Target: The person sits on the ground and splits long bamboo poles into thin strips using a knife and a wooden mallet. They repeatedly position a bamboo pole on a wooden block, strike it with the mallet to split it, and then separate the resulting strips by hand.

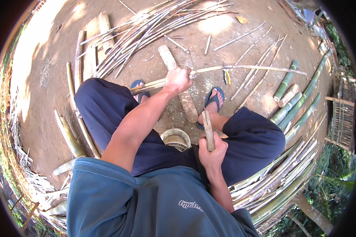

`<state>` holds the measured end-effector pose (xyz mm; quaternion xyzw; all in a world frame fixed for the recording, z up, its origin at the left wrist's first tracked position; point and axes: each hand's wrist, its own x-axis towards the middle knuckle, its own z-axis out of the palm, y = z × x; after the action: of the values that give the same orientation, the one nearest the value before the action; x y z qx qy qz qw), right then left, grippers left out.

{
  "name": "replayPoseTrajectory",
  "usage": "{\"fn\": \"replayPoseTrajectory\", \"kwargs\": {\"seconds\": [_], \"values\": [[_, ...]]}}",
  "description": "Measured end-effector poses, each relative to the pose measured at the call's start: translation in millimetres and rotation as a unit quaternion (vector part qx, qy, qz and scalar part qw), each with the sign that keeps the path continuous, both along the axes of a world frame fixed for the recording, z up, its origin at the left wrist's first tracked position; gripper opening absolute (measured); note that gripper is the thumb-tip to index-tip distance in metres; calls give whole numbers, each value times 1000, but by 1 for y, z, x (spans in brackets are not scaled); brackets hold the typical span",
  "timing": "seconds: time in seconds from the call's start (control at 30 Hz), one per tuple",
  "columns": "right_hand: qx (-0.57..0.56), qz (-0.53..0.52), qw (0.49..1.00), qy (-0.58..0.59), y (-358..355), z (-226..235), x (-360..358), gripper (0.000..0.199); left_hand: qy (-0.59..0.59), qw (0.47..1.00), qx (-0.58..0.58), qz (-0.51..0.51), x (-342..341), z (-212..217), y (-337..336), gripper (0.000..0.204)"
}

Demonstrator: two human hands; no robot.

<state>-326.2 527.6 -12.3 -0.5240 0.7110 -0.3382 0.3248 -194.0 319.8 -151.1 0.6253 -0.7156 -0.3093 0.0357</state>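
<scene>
My left hand (178, 80) is closed around long thin bamboo sticks (213, 68), pressed over a short log (189, 106) lying on the ground between my feet. One stick reaches far to the right, and the other ends come out toward my left foot. A thin dark line stands by the fingers; I cannot make out what it is. In front of my lap my right hand (213, 153) grips a short, flat piece of wood (207, 125), pointing up and away from me. Its lower end is hidden in the fist.
A heap of thin sticks (146, 33) lies at the far left. Loose sticks (261, 59) and a yellow-and-black object (227, 76) lie ahead. Green bamboo poles (300, 104) lie at right, above long split strips (283, 185). A pale round bucket (186, 136) stands between my legs.
</scene>
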Motion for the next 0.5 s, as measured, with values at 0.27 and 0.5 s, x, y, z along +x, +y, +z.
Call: {"fn": "replayPoseTrajectory", "kwargs": {"seconds": [0.27,0.5], "values": [[22,1,999,48,22,4,0,5,23,1000,0,-17,0,-11,18,31],[28,-7,998,60,25,4,6,5,31,999,11,-5,-1,-9,20,27]]}}
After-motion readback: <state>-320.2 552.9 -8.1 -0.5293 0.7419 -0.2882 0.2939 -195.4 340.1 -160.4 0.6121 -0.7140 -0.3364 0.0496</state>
